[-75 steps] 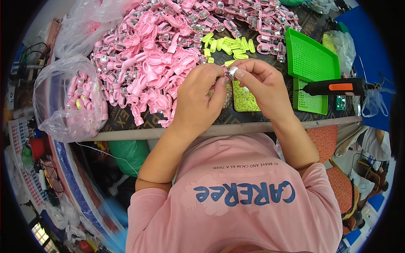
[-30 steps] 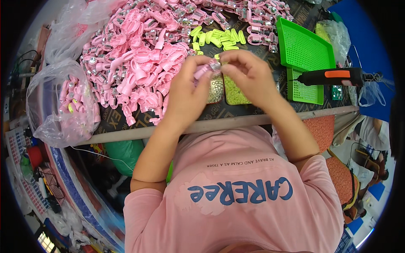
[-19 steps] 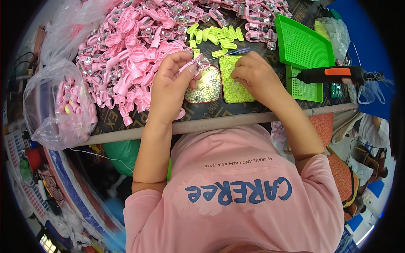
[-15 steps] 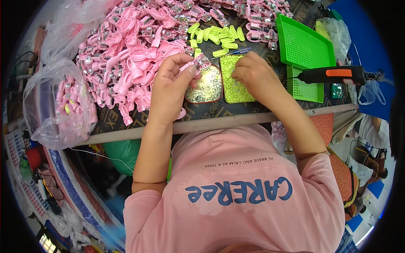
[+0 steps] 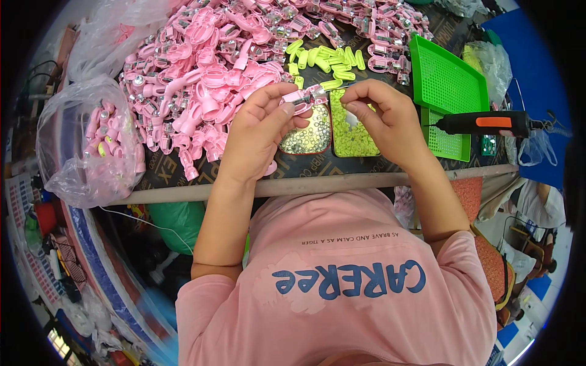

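Note:
My left hand (image 5: 259, 134) is closed around a pink plastic part with metal fittings (image 5: 302, 97), holding it above a shallow tin (image 5: 318, 114) of small metal rings. To its right, my right hand (image 5: 390, 125) pinches thumb and forefinger together; whatever sits between the fingertips is too small to make out. Those fingertips are over a tray (image 5: 351, 118) of tiny yellow-green pieces, a short way from the pink part's metal end. Just beyond both hands lie several yellow-green oval pieces (image 5: 329, 58).
A large heap of pink parts (image 5: 207, 79) covers the table's left and back. Two green perforated trays (image 5: 452, 70) stand at right, with a black-and-orange electric screwdriver (image 5: 482, 124) across the lower one. At far left, a clear bag (image 5: 61, 134) holds more pink parts.
My right hand has come up out of the yellow-green pieces, its pinched fingertips now raised. The pink part in my left hand has turned to lie more level. The whole view has shifted slightly.

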Motion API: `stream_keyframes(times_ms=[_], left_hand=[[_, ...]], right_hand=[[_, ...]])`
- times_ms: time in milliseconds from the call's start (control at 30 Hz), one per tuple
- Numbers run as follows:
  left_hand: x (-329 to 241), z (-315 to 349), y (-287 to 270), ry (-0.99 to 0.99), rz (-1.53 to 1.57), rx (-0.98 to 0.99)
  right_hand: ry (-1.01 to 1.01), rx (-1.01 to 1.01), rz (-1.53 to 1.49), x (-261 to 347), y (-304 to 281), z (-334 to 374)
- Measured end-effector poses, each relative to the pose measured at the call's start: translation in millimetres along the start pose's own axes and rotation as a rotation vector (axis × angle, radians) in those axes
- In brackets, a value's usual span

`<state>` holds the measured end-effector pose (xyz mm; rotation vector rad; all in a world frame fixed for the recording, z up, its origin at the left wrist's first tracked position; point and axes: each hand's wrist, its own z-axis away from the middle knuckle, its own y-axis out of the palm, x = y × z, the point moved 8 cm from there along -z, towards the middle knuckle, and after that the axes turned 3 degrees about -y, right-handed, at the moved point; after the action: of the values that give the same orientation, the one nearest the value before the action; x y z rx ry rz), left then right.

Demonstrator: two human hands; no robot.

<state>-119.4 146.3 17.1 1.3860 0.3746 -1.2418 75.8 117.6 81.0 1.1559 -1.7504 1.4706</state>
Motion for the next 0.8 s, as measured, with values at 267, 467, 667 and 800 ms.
stream_keyframes(times_ms=[267,467,667,800], left_hand=[[-6.3,2.1,13.7,-0.015,0.091,0.059],[-9.4,5.6,13.4,-0.006,0.126,0.075],[-9.9,6.8,12.6,-0.008,0.126,0.086],[-11.2,7.6,11.6,-0.002,0.091,0.073]], right_hand=[[-0.261,-0.068,0.029,33.8,16.4,-13.8],[-0.317,-0.024,0.157,37.4,26.4,-14.7],[-0.331,-0.004,0.193,41.3,29.5,-15.5],[-0.307,0.045,0.166,41.4,30.2,-17.2]])
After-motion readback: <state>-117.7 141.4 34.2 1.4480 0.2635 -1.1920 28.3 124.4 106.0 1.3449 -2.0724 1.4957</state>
